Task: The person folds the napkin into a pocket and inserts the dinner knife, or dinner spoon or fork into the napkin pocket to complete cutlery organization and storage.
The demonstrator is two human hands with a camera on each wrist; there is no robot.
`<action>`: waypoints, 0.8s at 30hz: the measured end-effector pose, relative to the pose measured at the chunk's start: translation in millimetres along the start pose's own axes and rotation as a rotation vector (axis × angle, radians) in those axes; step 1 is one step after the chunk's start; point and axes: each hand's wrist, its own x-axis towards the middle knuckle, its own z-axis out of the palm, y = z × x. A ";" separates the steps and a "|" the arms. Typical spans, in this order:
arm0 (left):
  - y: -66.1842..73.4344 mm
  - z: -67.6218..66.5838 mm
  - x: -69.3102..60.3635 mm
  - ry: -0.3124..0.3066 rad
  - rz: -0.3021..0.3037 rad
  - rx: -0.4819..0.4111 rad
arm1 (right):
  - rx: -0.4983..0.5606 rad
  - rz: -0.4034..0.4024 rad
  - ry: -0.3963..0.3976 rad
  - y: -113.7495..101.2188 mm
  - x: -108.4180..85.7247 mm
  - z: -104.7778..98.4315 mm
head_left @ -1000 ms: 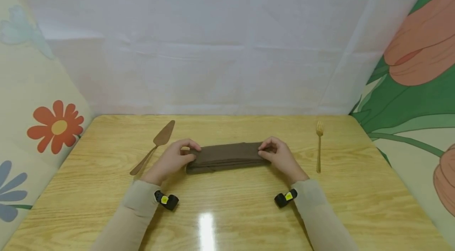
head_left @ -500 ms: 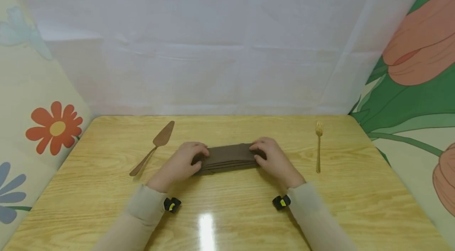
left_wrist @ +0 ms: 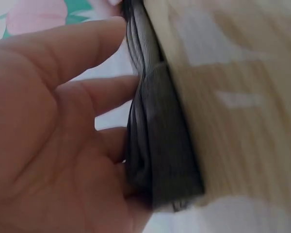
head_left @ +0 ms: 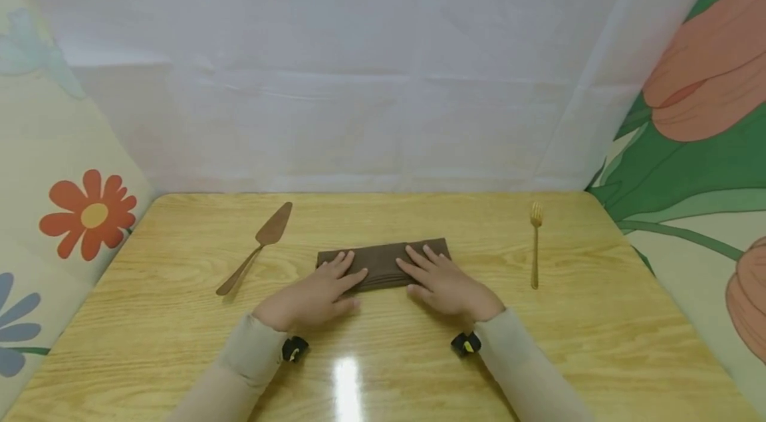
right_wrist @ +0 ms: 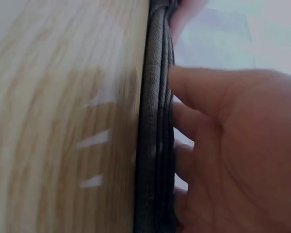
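Note:
A dark brown cloth [head_left: 381, 264], folded into a long narrow strip of several layers, lies on the table in the head view. The left hand [head_left: 314, 296] rests with spread fingers on its left part, and the right hand [head_left: 449, 286] lies the same way on its right part. In the left wrist view, fingers of the left hand [left_wrist: 63, 126] touch the top of the layered cloth [left_wrist: 167, 141]. Seen from the right wrist, the fingertips of the right hand [right_wrist: 242, 131] meet the upper layer of the cloth [right_wrist: 155, 121].
A cake server [head_left: 273, 226] with a copper tone lies on the wooden table [head_left: 395, 369] left of the cloth. Off to the right lies a gold fork [head_left: 535, 236]. White fabric [head_left: 383, 76] hangs behind the table, with flower-patterned panels [head_left: 712, 163] at the sides.
Both hands have gone from curled at the cloth's ends to flat with fingers spread over it, closer together. More of the cloth's two ends shows.

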 end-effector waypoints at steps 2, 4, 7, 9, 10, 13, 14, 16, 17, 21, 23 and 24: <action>-3.0 -3.6 -2.9 -0.020 0.004 -0.028 | 0.018 -0.006 -0.025 0.8 0.5 -1.2; -6.1 -7.0 -5.4 -0.026 -0.003 -0.052 | 0.034 -0.003 -0.046 1.2 0.7 -2.4; -9.1 -11.6 -8.9 -0.010 -0.032 -0.045 | 0.045 -0.008 -0.065 2.3 0.9 -2.9; -10.9 -13.5 -10.1 0.011 -0.048 -0.024 | 0.056 -0.004 -0.078 3.1 0.8 -3.3; -11.6 -14.5 -10.5 0.022 -0.056 -0.017 | 0.063 -0.003 -0.080 3.6 0.6 -3.5; -16.3 -16.6 -10.5 0.061 -0.059 -0.025 | 0.096 0.002 -0.080 5.4 0.5 -4.7; -18.6 -16.8 -10.1 0.078 -0.053 -0.030 | 0.103 0.004 -0.076 6.2 0.8 -5.2; -23.4 -16.8 -9.2 0.112 -0.036 -0.042 | 0.111 0.007 -0.067 7.8 2.0 -6.5; -26.3 -16.2 -8.5 0.129 -0.023 -0.038 | 0.112 0.007 -0.065 8.9 2.9 -7.0; -34.9 -11.3 -5.4 0.175 0.014 -0.005 | 0.118 0.003 -0.055 14.5 7.4 -9.1; -37.1 -8.3 -3.5 0.186 0.025 0.015 | 0.134 -0.002 -0.049 18.7 8.8 -9.5; -37.5 -7.4 -2.9 0.190 0.029 0.022 | 0.148 -0.004 -0.044 20.6 9.2 -9.9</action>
